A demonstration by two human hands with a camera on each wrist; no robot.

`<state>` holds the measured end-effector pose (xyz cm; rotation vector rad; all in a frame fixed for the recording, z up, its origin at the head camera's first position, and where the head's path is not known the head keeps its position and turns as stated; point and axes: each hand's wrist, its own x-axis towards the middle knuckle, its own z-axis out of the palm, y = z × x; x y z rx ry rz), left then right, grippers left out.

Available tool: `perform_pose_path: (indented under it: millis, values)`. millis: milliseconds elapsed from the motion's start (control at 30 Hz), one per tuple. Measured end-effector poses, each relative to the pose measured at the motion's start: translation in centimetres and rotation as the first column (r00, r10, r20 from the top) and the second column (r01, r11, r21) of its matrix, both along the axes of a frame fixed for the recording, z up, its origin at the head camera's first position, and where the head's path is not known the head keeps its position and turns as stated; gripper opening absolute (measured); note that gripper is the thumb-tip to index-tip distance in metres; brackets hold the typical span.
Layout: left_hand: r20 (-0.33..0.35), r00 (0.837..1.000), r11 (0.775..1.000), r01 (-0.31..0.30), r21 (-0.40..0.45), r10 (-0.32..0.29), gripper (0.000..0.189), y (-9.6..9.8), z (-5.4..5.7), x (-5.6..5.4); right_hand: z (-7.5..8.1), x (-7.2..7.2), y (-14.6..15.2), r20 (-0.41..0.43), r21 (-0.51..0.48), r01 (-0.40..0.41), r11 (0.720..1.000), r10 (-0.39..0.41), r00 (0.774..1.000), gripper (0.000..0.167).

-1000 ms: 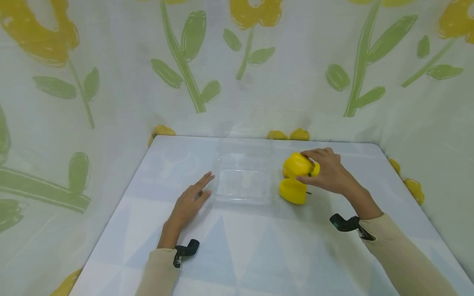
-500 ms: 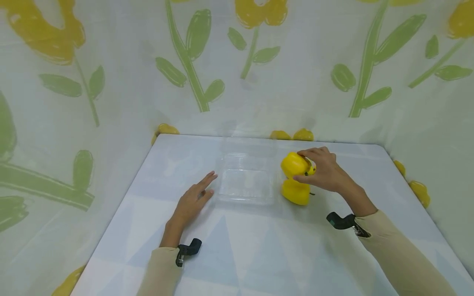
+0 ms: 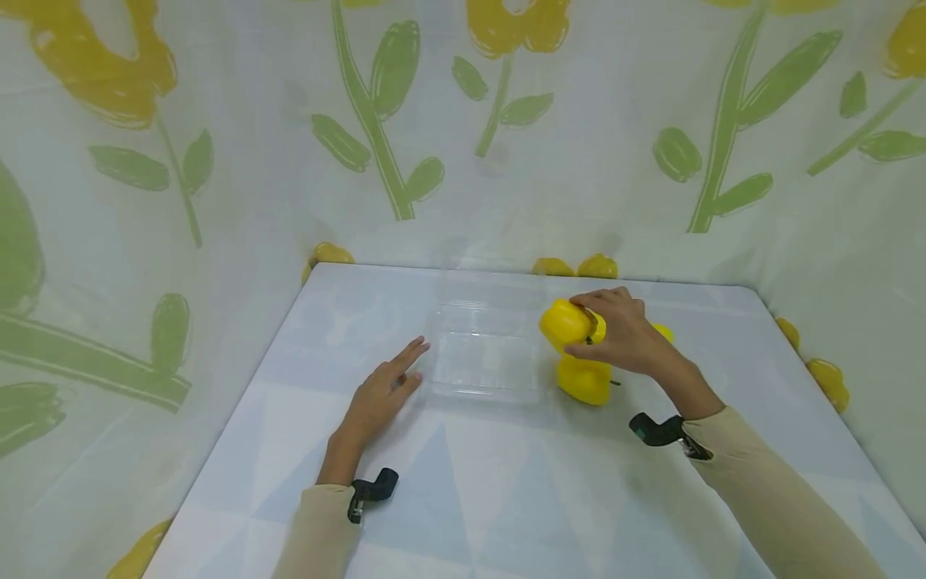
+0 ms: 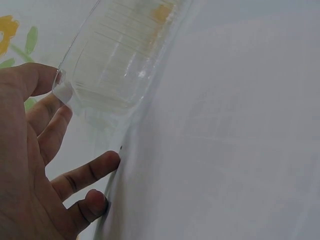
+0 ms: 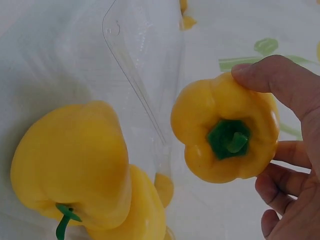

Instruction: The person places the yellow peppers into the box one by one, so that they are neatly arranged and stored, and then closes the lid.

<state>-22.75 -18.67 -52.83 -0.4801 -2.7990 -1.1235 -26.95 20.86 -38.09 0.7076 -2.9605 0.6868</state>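
Note:
My right hand (image 3: 620, 328) holds a yellow bell pepper (image 5: 227, 130) between thumb and fingertips, raised above the table. In the right wrist view its green stem faces the camera. A second yellow bell pepper (image 3: 584, 382) lies just in front of it. Another yellow bell pepper (image 3: 662, 331) shows only partly behind my right hand. Left of the peppers stands a clear plastic container (image 3: 481, 392), its lid (image 3: 492, 281) folded back behind it. My left hand (image 3: 379, 398) is beside the container's left edge, fingers extended; in the left wrist view the thumb and fingertips touch the rim corner.
The pale table (image 3: 470, 482) with blue triangles carries everything. A curtain (image 3: 564, 185) printed with yellow flowers and green leaves hangs around its back and sides. A small black camera is strapped to each wrist.
My right hand has moved left with the held bell pepper, toward the container. A pepper behind the hand has come into view. The left hand stays beside the container.

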Motion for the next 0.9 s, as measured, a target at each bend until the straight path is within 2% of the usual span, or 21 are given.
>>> perform_pose_path:
  millis: [233,900]
  values:
    - [-0.005,1.000,1.000,0.005,0.001,-0.005,0.052,0.1,-0.1,0.1,-0.3,-0.6,-0.7,-0.013,0.024,-0.029,0.999,0.029,0.999,0.074]
    - [-0.033,0.999,1.000,-0.007,-0.008,0.006,0.052,0.1,-0.3,0.2,-0.9,-1.4,-3.3,-0.007,0.007,-0.098,0.995,0.098,0.995,0.076]
